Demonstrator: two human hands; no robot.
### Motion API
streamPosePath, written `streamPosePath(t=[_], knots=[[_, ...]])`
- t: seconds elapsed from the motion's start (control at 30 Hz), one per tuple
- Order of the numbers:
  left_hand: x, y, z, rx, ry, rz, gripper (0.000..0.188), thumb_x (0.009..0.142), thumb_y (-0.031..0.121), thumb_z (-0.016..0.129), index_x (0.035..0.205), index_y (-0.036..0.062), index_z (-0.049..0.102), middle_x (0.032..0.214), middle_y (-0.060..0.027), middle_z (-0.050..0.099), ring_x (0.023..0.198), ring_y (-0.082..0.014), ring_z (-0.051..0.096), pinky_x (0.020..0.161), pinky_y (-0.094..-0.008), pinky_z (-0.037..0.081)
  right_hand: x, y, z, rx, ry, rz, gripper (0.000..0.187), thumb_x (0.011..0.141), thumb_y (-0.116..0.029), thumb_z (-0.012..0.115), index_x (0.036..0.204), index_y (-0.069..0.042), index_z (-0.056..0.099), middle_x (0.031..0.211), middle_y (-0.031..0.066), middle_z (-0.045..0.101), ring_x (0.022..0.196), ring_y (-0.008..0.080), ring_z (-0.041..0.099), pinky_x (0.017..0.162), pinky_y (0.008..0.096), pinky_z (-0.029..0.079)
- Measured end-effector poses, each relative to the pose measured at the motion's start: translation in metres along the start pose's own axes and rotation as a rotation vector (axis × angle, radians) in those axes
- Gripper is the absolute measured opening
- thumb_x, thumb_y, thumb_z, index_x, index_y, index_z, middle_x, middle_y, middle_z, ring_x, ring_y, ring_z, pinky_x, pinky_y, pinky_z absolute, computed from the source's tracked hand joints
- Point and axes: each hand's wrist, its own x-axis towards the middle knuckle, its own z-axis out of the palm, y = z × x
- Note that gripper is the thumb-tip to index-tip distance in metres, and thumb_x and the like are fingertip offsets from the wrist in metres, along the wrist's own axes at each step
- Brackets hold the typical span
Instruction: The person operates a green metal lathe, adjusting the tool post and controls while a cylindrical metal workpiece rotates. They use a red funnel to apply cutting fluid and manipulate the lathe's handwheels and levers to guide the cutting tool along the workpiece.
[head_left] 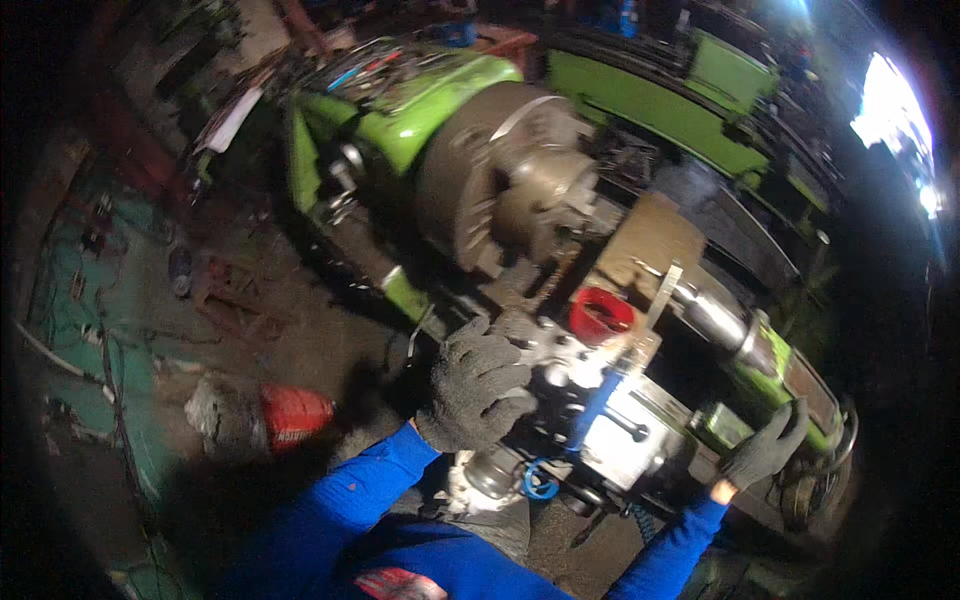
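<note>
My left hand (475, 390), in a grey glove, is raised in front of the lathe carriage (625, 435), with its fingers loosely bent and apart. Nothing shows in it. Over by the green tailstock (775, 365), my right hand (768, 446) wears a grey glove too; its fingers are stretched out and hold nothing visible. I cannot tell whether it touches the machine. A big chuck (460, 180) on the green headstock grips a round metal workpiece (545, 195). On a brown board (650, 245) stands a red bowl (598, 318), beside a flat metal bar (664, 296).
A blue bar (597, 408) and a blue ring (541, 480) are at the carriage front. Tools lie on the headstock top (400, 75). A red container (296, 416) is on the floor at left. Another green machine (650, 105) stands behind.
</note>
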Motion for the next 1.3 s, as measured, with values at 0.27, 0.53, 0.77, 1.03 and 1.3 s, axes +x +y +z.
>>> streamPosePath(t=[0.27,0.53,0.77,1.03,1.3], knots=[[-0.231,-0.207,0.088,-0.215,0.070,-1.193,0.037,0.094,0.037,0.072,0.113,0.0056,0.072,0.113,-0.0183,0.072,0.106,-0.0421,0.067,0.101,-0.0482,0.052,-0.125,-0.136,0.046,0.143,-0.428,-0.003,0.037,0.107,-0.016,0.057,0.139,0.002,0.062,0.131,0.0127,0.068,0.118,0.0224,0.063,0.106,0.0384,0.048],[-0.452,-0.430,0.241,-0.294,-0.389,-1.381,0.051,0.102,0.049,0.061,0.138,0.0156,0.072,0.112,-0.0159,0.077,0.094,-0.0303,0.073,0.077,-0.0426,0.055,-0.118,-0.117,0.051,-0.421,-0.270,-0.064,0.026,0.098,-0.019,0.076,0.115,0.000,0.075,0.100,0.0090,0.077,0.095,0.0159,0.066,0.089,0.0333,0.053],[-0.406,-0.452,0.235,-1.391,-0.154,-1.849,0.039,0.098,0.059,0.067,0.089,0.0210,0.067,0.067,-0.0007,0.064,0.051,-0.0157,0.055,0.049,-0.0335,0.045,-0.129,-0.127,0.047,-0.552,-0.202,0.018,0.030,0.099,-0.026,0.068,0.108,0.003,0.074,0.094,0.0172,0.075,0.084,0.0279,0.070,0.081,0.0383,0.055],[-0.181,-0.368,0.094,-1.325,0.036,-1.776,0.036,0.100,0.048,0.068,0.081,0.0186,0.062,0.066,0.0006,0.057,0.057,-0.0153,0.056,0.054,-0.0308,0.048,-0.128,-0.128,0.048,-0.646,-0.168,-0.008,0.034,0.099,-0.035,0.065,0.107,-0.004,0.076,0.099,0.0187,0.075,0.092,0.0386,0.072,0.084,0.0430,0.056],[-0.236,-0.369,0.121,-1.365,-0.055,-1.612,0.025,0.100,0.040,0.071,0.095,0.0163,0.066,0.085,-0.0014,0.063,0.080,-0.0196,0.063,0.070,-0.0325,0.057,-0.130,-0.136,0.051,-0.656,-0.126,-0.003,0.035,0.100,-0.036,0.066,0.106,-0.003,0.076,0.101,0.0186,0.075,0.094,0.0409,0.072,0.085,0.0449,0.056]])
